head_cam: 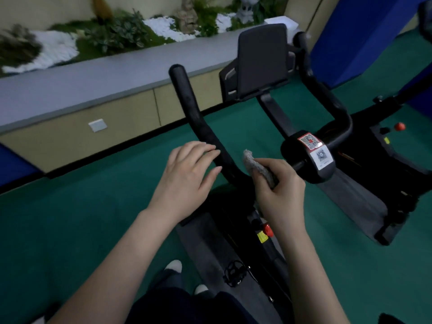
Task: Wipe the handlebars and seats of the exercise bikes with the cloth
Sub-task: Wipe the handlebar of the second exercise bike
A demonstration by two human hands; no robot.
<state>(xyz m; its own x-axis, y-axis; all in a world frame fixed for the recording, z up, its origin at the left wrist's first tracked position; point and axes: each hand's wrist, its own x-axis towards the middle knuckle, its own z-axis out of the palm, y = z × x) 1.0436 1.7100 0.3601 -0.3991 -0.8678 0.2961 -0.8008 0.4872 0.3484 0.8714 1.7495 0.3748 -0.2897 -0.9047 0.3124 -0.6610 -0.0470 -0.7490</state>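
Handlebars (198, 113) of the black exercise bike (311, 157) are seen at frame centre. The left hand (187, 181) is held with fingers straight and loosely together, tips at the left bar. Just right of that bar, the folded grey cloth (257, 167) is pinched in the curled fingers of the right hand (280, 195).
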